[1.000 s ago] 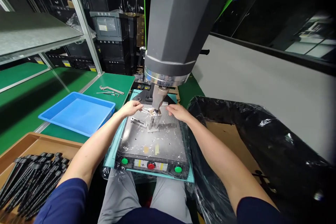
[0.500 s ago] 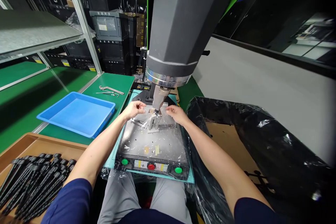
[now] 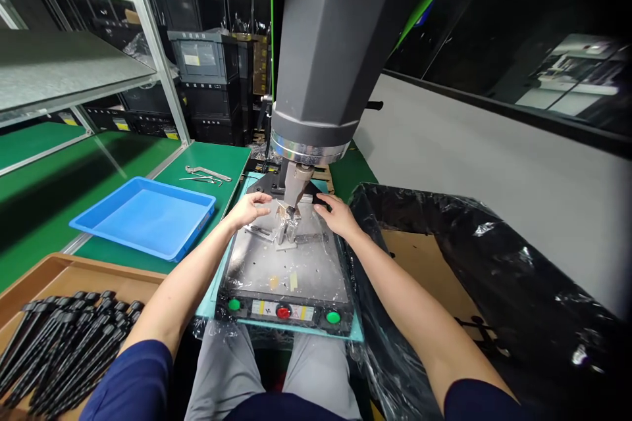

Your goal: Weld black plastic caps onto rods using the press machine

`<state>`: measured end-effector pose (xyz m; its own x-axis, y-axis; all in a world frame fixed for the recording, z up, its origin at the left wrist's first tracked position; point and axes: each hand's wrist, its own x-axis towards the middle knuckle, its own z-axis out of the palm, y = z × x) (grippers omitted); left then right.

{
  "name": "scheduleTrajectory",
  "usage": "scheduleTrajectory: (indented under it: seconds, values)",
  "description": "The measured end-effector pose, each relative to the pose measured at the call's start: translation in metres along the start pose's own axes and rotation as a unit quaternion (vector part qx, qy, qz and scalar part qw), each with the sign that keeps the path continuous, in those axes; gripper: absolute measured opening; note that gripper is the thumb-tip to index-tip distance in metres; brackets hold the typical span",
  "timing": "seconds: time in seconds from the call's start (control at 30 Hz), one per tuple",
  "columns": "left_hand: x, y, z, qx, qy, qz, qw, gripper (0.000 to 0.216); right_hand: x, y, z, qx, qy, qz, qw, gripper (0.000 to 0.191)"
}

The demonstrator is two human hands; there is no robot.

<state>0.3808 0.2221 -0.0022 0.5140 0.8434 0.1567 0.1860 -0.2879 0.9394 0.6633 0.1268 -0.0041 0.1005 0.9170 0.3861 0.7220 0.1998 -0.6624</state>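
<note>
A grey welding press stands over a metal base plate (image 3: 291, 270), and its horn (image 3: 296, 187) points down at a small fixture. A crumpled piece of clear film (image 3: 285, 218) lies over that fixture under the horn. My left hand (image 3: 249, 208) is just left of the horn, its thumb and fingers curled on the film's edge. On the other side of the horn, my right hand (image 3: 337, 216) lies with fingers stretched out flat on the film and plate.
Two green buttons (image 3: 234, 304) and a red one (image 3: 283, 312) line the plate's front edge. A blue tray (image 3: 143, 216) and loose tools (image 3: 207, 175) are on the green bench at left. A brown tray holds several black rods (image 3: 59, 342). A black-lined box (image 3: 444, 263) stands to the right.
Both hands pinched the film and lifted it by the horn half a second ago. They have come down again, and the right hand has flattened onto the plate.
</note>
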Motion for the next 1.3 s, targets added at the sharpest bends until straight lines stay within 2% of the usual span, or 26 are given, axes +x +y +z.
scheduleTrajectory:
  seconds: [0.1,0.23,0.3,0.4,0.47,0.5,0.53,0.6,0.67,0.73,0.8,0.87,1.1,1.3]
  values:
    - [-0.004,0.002,-0.003,0.020,0.033,0.005,0.999,0.050,-0.009,-0.012,-0.005,-0.026,0.026,-0.028,0.999,0.034]
    - [-0.028,0.014,-0.014,0.065,0.143,0.006,0.988,0.042,-0.031,-0.034,-0.018,-0.032,0.024,0.002,0.999,0.029]
    - [-0.059,0.025,-0.019,0.065,0.176,0.000,0.982,0.038,-0.055,-0.050,-0.033,-0.013,0.019,0.027,0.999,0.029]
    - [-0.128,0.039,-0.020,0.046,0.192,0.008,0.980,0.037,-0.109,-0.075,-0.058,0.043,0.033,0.059,0.997,0.027]
    - [-0.177,0.040,-0.015,0.056,0.203,-0.022,0.977,0.032,-0.150,-0.085,-0.068,0.039,0.037,0.091,0.994,0.023]
    - [-0.200,0.036,-0.012,0.049,0.200,-0.052,0.977,0.029,-0.172,-0.085,-0.067,0.045,0.019,0.118,0.992,0.023]
    - [-0.221,0.028,-0.007,0.037,0.160,-0.091,0.982,0.027,-0.193,-0.083,-0.062,0.063,-0.018,0.151,0.986,0.024]
    - [-0.253,0.005,0.007,0.004,0.028,-0.172,0.985,0.029,-0.234,-0.069,-0.040,0.123,-0.134,0.224,0.957,0.027]
    - [-0.269,-0.025,0.023,-0.005,-0.069,-0.211,0.975,0.031,-0.269,-0.046,-0.008,0.137,-0.215,0.268,0.929,0.029]
    - [-0.271,-0.055,0.037,-0.009,-0.096,-0.220,0.971,0.032,-0.290,-0.022,0.023,0.103,-0.225,0.285,0.926,0.030]
    - [-0.262,-0.078,0.045,-0.020,-0.071,-0.232,0.970,0.034,-0.296,-0.003,0.046,0.067,-0.187,0.283,0.938,0.031]
    - [-0.251,-0.092,0.047,-0.028,-0.045,-0.243,0.969,0.038,-0.291,0.010,0.058,0.046,-0.136,0.272,0.951,0.031]
    - [-0.234,-0.103,0.047,-0.037,-0.043,-0.264,0.963,0.047,-0.280,0.015,0.064,0.033,-0.060,0.268,0.961,0.032]
    - [-0.232,-0.109,0.049,-0.039,-0.033,-0.287,0.957,0.048,-0.278,0.010,0.064,0.038,-0.064,0.274,0.959,0.032]
